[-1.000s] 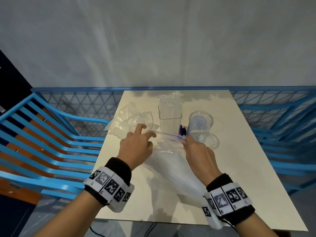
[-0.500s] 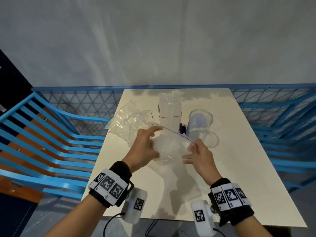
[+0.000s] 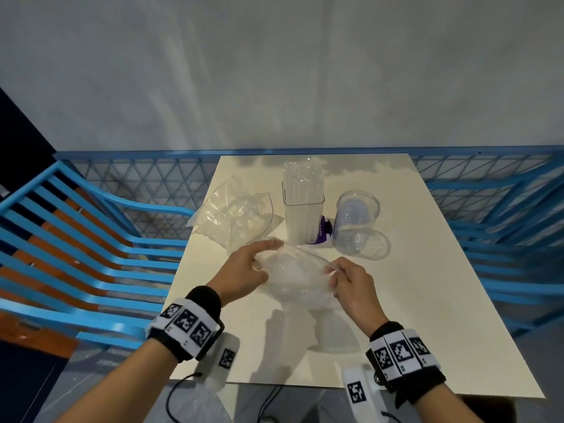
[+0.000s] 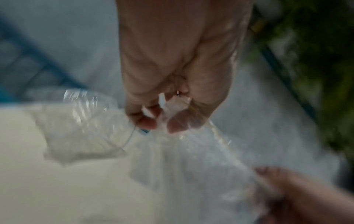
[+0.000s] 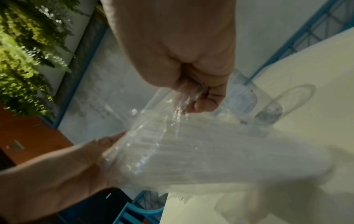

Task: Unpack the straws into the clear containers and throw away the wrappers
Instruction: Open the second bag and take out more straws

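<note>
Both hands hold up a clear plastic bag of white straws [image 3: 294, 277] above the table's middle. My left hand [image 3: 245, 268] pinches the bag's left top edge [image 4: 172, 106]. My right hand [image 3: 348, 279] pinches the right top edge, and the white straws [image 5: 201, 144] show through the plastic below it. Behind stand a tall square clear container [image 3: 302, 213] filled with wrapped straws and a round clear container [image 3: 355, 221] that looks empty. A crumpled clear wrapper [image 3: 235, 215] lies at the table's far left.
The cream table [image 3: 427, 300] is ringed by a blue mesh fence [image 3: 146, 181]. A blue slatted chair [image 3: 76, 254] stands at the left. A round clear lid [image 3: 377, 247] lies by the round container, and something purple [image 3: 323, 233] sits between the containers.
Both hands lifted the bag off the table and drew nearer each other. The bag, stretched flat toward me a second ago, now hangs bunched between them.
</note>
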A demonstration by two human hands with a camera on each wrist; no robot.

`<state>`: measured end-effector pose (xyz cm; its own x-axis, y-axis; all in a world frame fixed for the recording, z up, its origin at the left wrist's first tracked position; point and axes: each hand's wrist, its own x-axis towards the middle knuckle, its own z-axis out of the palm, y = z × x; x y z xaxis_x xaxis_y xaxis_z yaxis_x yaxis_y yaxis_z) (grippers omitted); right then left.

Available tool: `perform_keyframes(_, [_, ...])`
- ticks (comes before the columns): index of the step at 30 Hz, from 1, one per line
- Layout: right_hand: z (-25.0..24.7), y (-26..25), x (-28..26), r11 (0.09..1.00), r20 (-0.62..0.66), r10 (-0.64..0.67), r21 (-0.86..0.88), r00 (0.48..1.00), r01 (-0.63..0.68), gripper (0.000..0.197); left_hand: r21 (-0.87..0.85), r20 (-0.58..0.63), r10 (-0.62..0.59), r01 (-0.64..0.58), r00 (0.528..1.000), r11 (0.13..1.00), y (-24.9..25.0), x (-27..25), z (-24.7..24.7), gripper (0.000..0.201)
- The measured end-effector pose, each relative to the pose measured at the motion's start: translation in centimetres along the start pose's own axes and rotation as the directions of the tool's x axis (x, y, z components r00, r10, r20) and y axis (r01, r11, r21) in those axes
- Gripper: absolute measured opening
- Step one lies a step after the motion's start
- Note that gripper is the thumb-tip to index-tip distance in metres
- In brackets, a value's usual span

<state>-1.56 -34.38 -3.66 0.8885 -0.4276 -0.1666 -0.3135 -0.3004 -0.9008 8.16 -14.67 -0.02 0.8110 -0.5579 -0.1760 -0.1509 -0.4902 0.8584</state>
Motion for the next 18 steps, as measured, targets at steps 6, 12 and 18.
perform_keyframes(6, [0.5,0.2,-0.4,1.0,0.014,0.019,-0.001,1.0,-0.019,0.033,0.104,0.225,-0.171,0.151,0.959,0.983,-0.2,0.5,1.0,0.093])
perform_keyframes(12, [-1.5,-0.3,-0.5,1.0,-0.004,-0.005,0.017,1.0,0.005,0.042,-0.633,0.234,-0.133,0.255,0.963,0.731,0.9,1.2,2.0,0.071])
perform_keyframes(18, [-0.4,2.1,-0.5,0.982,0.191,0.187,-0.003,0.964,-0.19,0.027,-0.439,0.335,-0.154,0.298,0.93,0.848,-0.4,1.5,3.1,0.082])
